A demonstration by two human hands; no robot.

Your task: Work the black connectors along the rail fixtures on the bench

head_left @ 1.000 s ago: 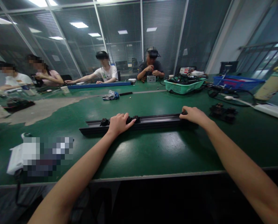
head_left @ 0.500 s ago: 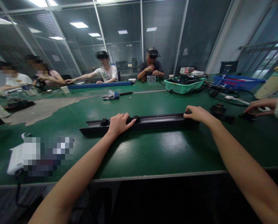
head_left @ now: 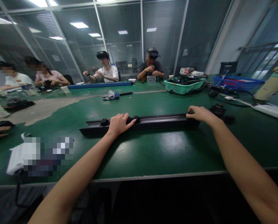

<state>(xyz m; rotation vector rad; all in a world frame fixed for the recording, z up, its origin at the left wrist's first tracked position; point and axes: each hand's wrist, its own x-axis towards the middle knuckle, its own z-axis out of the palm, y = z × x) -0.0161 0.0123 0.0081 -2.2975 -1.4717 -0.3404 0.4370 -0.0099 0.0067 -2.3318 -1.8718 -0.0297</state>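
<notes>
Pixelated white-and-dark bundle (head_left: 48, 155) near left on green workbench (head_left: 141, 152). Left hand (head_left: 119, 124) curled over black metal rail (head_left: 159, 120), beside its black fittings (head_left: 104, 122). Teal basket of cables (head_left: 185, 86) far off. Right hand (head_left: 199, 114) gripping rail's right end, black connector blocks (head_left: 218, 110) just beyond.

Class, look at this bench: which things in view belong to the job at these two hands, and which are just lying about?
Belongs to the job:
left hand
right hand
dark metal rail
black fittings on the rail

Just lying about:
green plastic basket of cables
blue tray
crumpled bag
</notes>
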